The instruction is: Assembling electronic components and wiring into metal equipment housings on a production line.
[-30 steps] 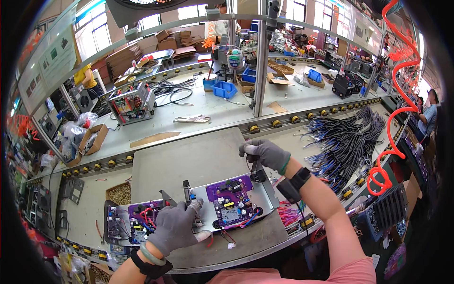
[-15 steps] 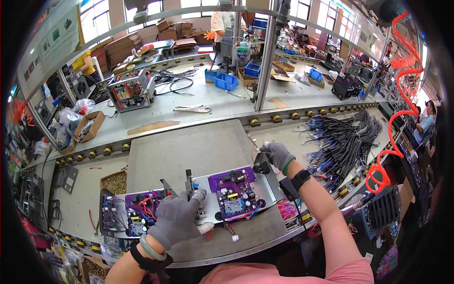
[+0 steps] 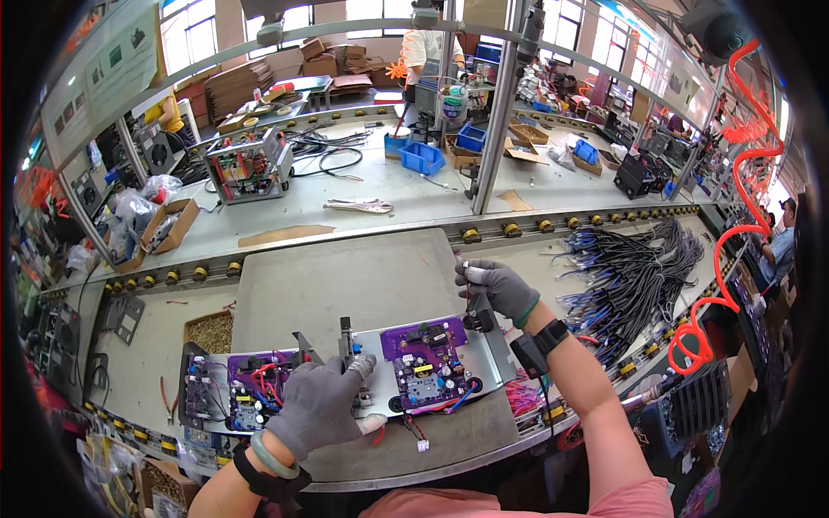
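Observation:
A metal chassis plate lies across the bench in front of me, with a purple circuit board on its right part. Another purple circuit board is at its left. My left hand, in a grey glove, grips the middle of the plate between the boards, fingers over it and thumb at the near edge. Over the plate's right end, my gloved right hand pinches a small white connector on a thin wire. Below that hand stands a black part. Loose leads with a white plug hang at the near edge.
A bundle of black cables lies to the right. Left of the work are a box of small brass-coloured parts and pliers. A coiled red air hose hangs at right. Beyond the roller rail sits an open-sided machine.
My right hand has shifted slightly left and down, and its fingers now hold the white connector up. My left hand stays on the plate. The whole view has tilted slightly.

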Action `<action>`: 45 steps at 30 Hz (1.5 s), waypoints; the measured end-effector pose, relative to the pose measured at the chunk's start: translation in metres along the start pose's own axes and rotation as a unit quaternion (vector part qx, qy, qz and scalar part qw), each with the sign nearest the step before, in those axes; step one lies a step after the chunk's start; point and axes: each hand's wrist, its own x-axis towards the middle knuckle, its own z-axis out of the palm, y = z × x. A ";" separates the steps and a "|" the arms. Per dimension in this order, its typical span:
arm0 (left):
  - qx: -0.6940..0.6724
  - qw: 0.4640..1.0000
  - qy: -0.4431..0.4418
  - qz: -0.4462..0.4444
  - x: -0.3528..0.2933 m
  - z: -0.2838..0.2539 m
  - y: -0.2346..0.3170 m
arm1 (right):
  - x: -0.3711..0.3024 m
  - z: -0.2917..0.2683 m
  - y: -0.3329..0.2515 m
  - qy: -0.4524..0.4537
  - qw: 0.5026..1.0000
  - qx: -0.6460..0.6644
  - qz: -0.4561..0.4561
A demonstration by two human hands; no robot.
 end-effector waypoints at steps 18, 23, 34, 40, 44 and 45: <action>0.005 1.000 0.021 0.005 -0.004 0.004 -0.003 | -0.018 0.103 -0.045 -0.181 0.324 -0.923 -0.103; -0.009 1.000 0.026 0.005 -0.005 0.006 -0.004 | -0.015 0.119 -0.045 -0.205 0.285 -0.933 -0.078; -0.016 1.000 0.024 0.005 -0.001 0.005 -0.004 | 0.006 0.139 -0.045 -0.294 0.238 -0.926 0.005; -0.017 1.000 0.003 0.001 0.001 0.007 -0.003 | 0.026 0.148 -0.043 -0.348 0.203 -0.915 0.011; -0.020 1.000 0.000 0.004 0.002 0.008 -0.003 | 0.019 0.140 -0.033 -0.318 0.242 -0.917 0.001; -0.025 1.000 0.002 0.001 0.002 0.008 -0.003 | 0.015 0.135 -0.030 -0.281 0.279 -0.918 -0.007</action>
